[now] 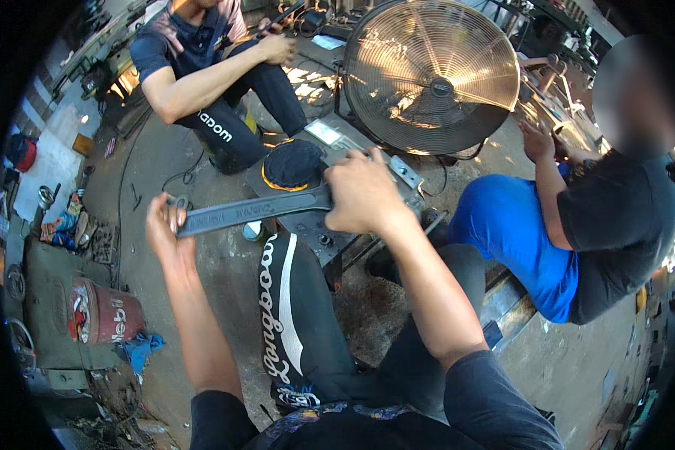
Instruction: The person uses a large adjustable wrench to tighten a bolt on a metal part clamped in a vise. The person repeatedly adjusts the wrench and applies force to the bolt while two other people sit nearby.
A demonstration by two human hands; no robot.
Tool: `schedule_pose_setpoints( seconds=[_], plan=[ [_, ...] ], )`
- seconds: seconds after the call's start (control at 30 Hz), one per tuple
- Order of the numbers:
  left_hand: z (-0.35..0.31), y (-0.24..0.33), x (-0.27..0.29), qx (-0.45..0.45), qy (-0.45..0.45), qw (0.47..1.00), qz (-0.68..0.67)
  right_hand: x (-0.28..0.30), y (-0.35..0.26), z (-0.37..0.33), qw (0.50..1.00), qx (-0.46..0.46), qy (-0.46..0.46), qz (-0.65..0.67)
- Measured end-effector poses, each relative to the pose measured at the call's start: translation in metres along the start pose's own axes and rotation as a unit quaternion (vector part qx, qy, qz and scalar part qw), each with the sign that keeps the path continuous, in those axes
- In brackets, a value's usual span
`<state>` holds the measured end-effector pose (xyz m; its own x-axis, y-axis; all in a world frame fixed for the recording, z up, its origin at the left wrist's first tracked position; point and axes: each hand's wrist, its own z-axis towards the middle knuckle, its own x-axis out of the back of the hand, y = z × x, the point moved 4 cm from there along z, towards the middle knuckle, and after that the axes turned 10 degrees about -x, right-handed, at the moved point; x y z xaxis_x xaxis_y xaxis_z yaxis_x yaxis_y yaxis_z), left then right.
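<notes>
A long grey wrench lies nearly level across the front of me, above a low metal work block. My left hand is closed on its left end, fingertips curled over the edge. Over the right end, my right hand wraps from above and hides the wrench's head. Just beyond the shaft, a round black disc-shaped piece with a yellowish rim rests on the block. A small can shows below the wrench, partly covered by it.
A large round fan stands beyond the block. One person sits at far left, another in blue trousers at right. A red bucket, a blue rag and a cable lie on the left.
</notes>
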<state>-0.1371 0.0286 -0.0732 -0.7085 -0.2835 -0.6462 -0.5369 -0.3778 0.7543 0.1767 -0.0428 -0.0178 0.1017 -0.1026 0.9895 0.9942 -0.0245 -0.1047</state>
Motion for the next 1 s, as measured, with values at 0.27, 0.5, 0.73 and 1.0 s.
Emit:
schedule_pose_setpoints(
  seconds=[0.27,0.5,0.73,1.0],
  plan=[
    [-0.026,0.008,0.042,0.027,-0.005,0.998,-0.048,-0.041,-0.151,-0.044,0.949,0.205,0.155,0.181],
    [-0.268,0.067,0.037,-0.059,-0.081,0.991,0.093,-0.015,-0.097,-0.142,0.939,0.318,-0.003,0.135],
    [-0.267,0.003,0.028,0.255,-0.294,0.894,0.221,-0.016,-0.003,-0.201,0.879,0.459,-0.016,0.130],
    [-0.257,-0.081,-0.114,0.404,-0.359,0.827,0.155,-0.018,0.016,-0.251,0.923,0.231,0.010,0.309]
  ],
)
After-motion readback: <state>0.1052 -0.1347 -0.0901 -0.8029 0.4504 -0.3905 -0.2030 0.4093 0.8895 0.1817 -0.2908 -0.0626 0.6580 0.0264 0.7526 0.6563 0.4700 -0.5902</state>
